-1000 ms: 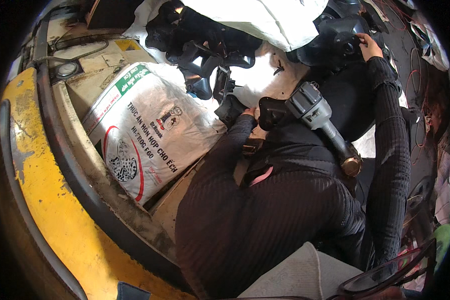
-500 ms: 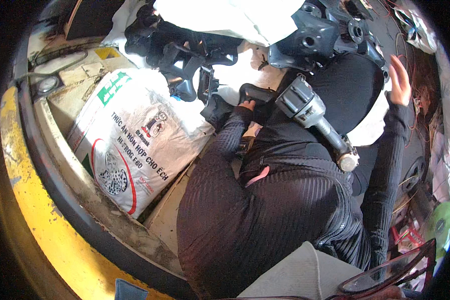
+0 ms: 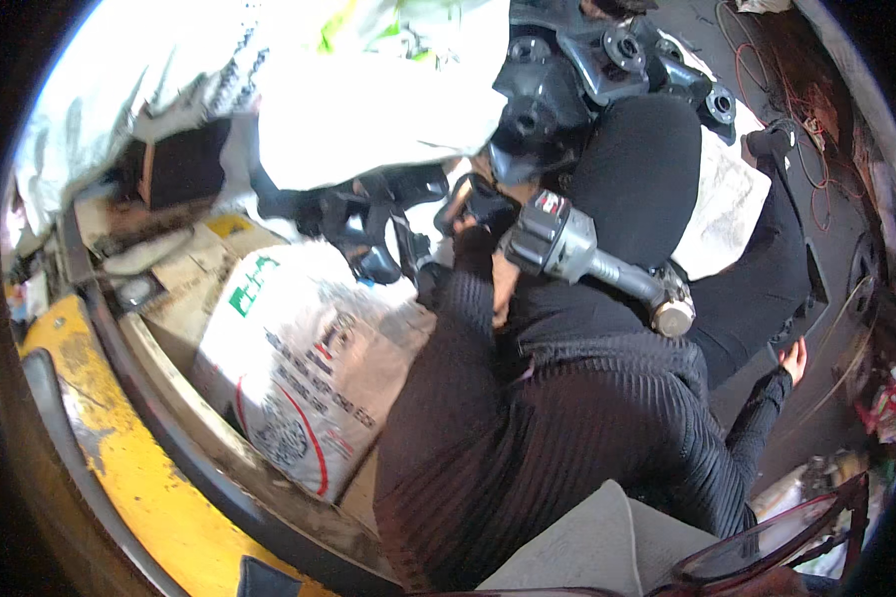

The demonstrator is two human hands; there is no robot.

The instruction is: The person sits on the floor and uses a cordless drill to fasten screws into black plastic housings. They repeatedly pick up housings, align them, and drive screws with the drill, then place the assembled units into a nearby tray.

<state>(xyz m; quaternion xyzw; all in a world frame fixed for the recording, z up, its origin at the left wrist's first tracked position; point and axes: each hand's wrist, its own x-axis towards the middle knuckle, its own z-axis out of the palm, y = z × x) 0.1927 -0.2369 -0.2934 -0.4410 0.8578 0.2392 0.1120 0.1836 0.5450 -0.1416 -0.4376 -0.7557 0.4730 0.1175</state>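
My left hand (image 3: 465, 228) is closed on a black moulded plastic part (image 3: 488, 204) in front of my lap; its fingers are partly hidden and blurred. A grey cordless power tool (image 3: 577, 249) with a round metal head lies across my thigh, touched by neither hand. Low on my right side, my right hand (image 3: 793, 361) has its fingers stretched out at the edge of a dark flat-sided thing (image 3: 814, 279) beside my leg. Its palm is turned away, and I see nothing held in it.
More black moulded parts (image 3: 528, 119) with round flanges pile up beyond my knee. White sacks (image 3: 378, 109) cover the far left. A printed feed sack (image 3: 299, 368) stands at my left, inside a worn yellow rim (image 3: 119, 438). Thin red cords (image 3: 816, 129) lie on the floor at far right.
My right hand has come down from its raised, open position near my knee to low beside my right leg. My left hand stays at the black part. The view has shifted.
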